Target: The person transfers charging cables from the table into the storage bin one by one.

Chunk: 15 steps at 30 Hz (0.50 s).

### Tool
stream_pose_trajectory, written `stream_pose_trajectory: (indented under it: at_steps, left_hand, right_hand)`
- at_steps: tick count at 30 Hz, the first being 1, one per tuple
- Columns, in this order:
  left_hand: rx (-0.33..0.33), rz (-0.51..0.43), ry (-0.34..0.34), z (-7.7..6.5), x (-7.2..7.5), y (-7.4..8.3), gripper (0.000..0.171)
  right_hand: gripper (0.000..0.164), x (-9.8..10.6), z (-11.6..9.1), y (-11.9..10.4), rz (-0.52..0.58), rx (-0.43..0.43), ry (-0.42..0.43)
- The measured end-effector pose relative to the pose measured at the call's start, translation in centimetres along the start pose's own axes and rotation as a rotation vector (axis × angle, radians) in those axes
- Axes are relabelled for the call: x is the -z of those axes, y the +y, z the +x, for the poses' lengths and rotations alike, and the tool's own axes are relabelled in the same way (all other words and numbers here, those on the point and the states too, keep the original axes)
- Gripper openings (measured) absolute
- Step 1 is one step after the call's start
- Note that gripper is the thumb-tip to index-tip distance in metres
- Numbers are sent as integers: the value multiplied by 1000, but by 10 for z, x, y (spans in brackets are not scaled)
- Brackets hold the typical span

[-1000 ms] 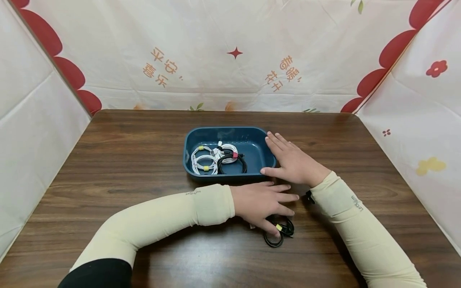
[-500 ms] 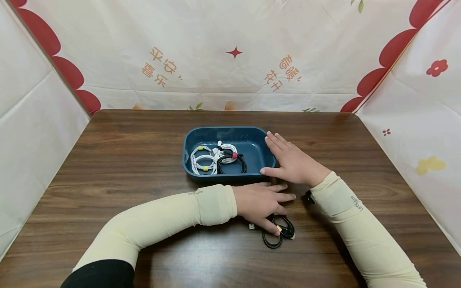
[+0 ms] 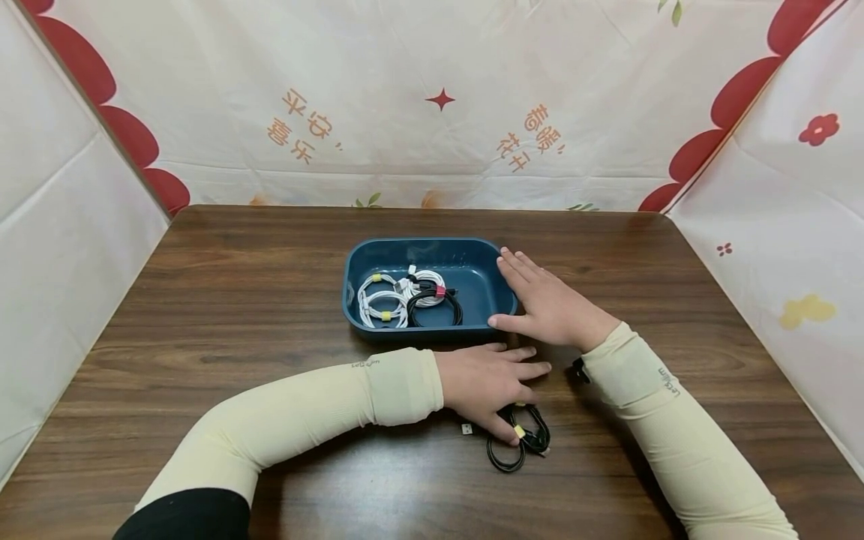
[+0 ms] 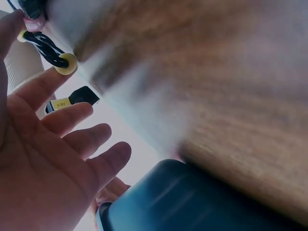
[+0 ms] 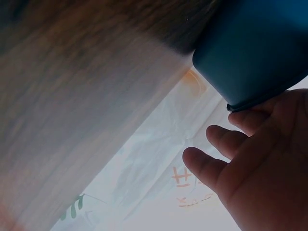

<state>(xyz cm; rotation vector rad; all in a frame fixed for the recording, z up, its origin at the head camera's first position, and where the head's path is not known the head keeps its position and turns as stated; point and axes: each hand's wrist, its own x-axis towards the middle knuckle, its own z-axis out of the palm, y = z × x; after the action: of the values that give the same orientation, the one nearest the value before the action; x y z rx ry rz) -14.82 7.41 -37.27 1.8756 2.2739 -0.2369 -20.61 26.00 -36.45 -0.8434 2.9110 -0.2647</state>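
My left hand [image 3: 487,384] lies spread above the table in front of a blue box [image 3: 432,334]. Its thumb is at a coiled black cable [image 3: 508,466] with a yellow tie. In the left wrist view, thumb and forefinger reach the bundle [image 4: 48,50] from either side; a firm grip cannot be made out. A silver USB plug [image 3: 466,429] lies left of the thumb. My right hand [image 3: 550,304] rests at the box's right end, fingers straight, thumb by the front right corner. The right wrist view has those fingers against the box rim [image 5: 255,103].
Inside the box are white coiled cables [image 3: 383,298] and a black coiled cable [image 3: 460,309] with a red tie. A small black device [image 3: 580,369] sits under the right cuff. Wood-grain tabletop [image 3: 236,300] surrounds the box, with printed cloth [image 3: 405,60] behind.
The left hand has shifted slightly left. The black cable with the yellow tie and its USB plug have slid a little left and toward the near edge. The right hand has stayed put.
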Motion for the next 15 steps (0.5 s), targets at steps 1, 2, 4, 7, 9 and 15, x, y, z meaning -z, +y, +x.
stream_pose_trajectory:
  at_steps: [1,2,4,7,9,15]
  left_hand:
    - [0,-3,-1,0,0,1,68]
    - [-2,-5,-2,0,0,1,67]
    - [-3,-12,-7,1,0,3,67]
    - [-5,-25,-11,0,1,4,67]
    - [-12,-40,-13,-1,3,4,67]
    - [-59,-74,16,-7,6,4,61]
  right_hand:
    - [96,0,0,0,3,1,0]
    - [96,0,0,0,5,3,2]
    - [96,-1,0,0,7,6,2]
    - [95,-2,0,1,7,12,3]
    - [95,-2,0,2,6,15,4]
    - [95,-2,0,2,2,21,12]
